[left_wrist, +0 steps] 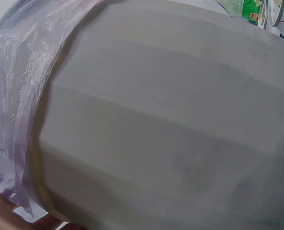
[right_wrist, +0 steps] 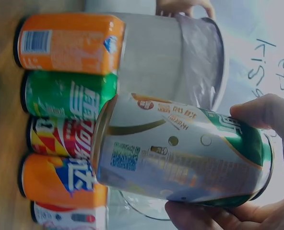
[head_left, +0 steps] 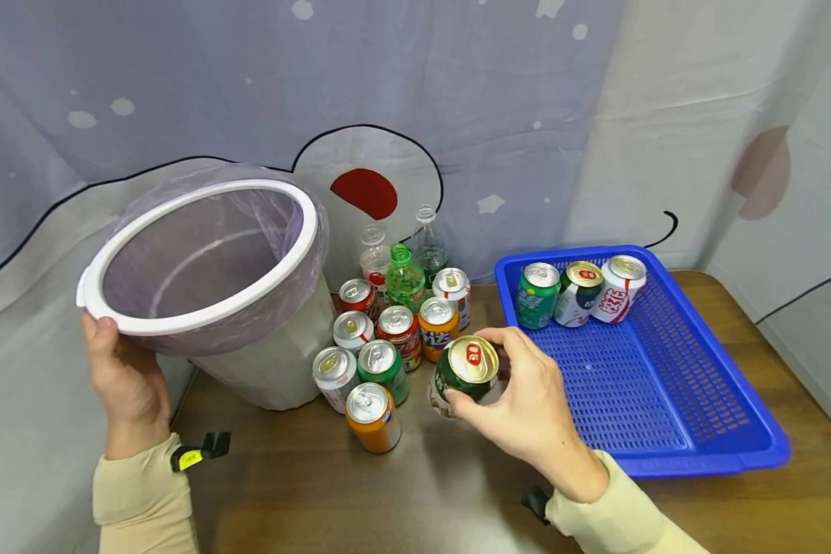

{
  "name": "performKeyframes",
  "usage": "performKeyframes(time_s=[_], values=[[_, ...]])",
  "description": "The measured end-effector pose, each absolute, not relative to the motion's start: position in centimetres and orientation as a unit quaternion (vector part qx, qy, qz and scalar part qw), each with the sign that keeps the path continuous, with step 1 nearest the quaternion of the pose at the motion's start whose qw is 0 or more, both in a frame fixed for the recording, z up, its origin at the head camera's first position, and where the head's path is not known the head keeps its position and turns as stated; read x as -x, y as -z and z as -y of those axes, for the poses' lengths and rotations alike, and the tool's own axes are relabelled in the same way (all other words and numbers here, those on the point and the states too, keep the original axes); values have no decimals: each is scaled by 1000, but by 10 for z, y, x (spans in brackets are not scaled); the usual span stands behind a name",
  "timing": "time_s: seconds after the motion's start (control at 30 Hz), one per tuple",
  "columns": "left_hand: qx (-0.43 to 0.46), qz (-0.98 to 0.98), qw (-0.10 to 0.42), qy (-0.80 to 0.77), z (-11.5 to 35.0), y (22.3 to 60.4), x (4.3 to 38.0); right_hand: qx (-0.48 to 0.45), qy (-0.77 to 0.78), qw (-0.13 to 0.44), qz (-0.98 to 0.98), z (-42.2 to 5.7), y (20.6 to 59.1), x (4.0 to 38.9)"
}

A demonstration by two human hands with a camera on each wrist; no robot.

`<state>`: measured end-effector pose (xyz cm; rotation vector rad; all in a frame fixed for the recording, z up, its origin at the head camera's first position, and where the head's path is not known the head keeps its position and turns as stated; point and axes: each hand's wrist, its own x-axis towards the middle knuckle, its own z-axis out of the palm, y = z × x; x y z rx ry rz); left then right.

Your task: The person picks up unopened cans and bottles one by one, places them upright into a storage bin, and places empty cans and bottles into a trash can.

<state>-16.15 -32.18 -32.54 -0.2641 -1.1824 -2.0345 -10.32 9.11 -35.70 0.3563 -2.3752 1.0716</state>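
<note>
Between thumb and fingers my right hand [head_left: 526, 392] grips a green-and-white can [head_left: 464, 373] with a gold top and red tab, near its upper end. The right wrist view shows the can's [right_wrist: 180, 153] printed side, with the right thumb [right_wrist: 257, 112] on its green part. At the left, my left hand [head_left: 128, 377] holds the white rim [head_left: 201, 319] of a grey trash bin [head_left: 270, 381], thumb over the edge. The bin leans with its mouth toward me, lined with a thin purple bag [head_left: 305, 285]. Its grey wall [left_wrist: 156, 115] fills the left wrist view.
Several cans, including an orange can [head_left: 374, 419] in front, stand grouped beside the bin. Behind them are a green bottle [head_left: 405, 281] and two clear bottles [head_left: 429, 246]. On the right, a blue basket [head_left: 748, 431] holds a green can [head_left: 538, 296] and two others at its back.
</note>
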Motion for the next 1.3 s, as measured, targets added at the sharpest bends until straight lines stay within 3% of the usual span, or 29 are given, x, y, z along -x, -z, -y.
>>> performKeyframes(time_s=[0.3,0.97,1.3], values=[[101,461,376,797,322,326,161,-89,-403,212,886,-127,343,109],[105,463,373,797,323,326,161,-13,-291,221,931,-250,343,148],[104,468,373,794,323,325,162,6,-208,133,969,-289,353,178]])
